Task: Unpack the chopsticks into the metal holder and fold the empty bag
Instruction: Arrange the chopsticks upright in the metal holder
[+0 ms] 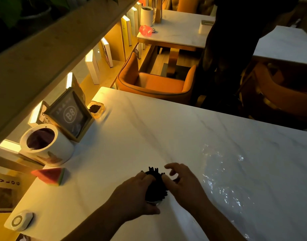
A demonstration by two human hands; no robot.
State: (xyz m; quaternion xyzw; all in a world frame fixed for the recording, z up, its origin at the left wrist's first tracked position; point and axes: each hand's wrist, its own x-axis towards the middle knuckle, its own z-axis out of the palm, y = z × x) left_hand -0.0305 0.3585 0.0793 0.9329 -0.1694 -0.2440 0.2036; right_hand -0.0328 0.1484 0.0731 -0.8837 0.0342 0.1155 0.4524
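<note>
The black chopsticks [155,181] stand bunched in the metal holder [155,203] near the front of the marble table [149,129]. The left hand [137,193] curls around the metal holder from the left. The right hand [182,183] seems only to touch the bundle with its thumb, fingers loosely spread, and the clear bag [224,174] lies crumpled on the table just to its right.

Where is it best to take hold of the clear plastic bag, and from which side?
Probably at its left edge, the one nearest the right hand. The plastic bag lies flat and crinkled on the table, right of the metal holder, so come from the left and pinch that edge from above. Its exact outline is hard to see.
</note>
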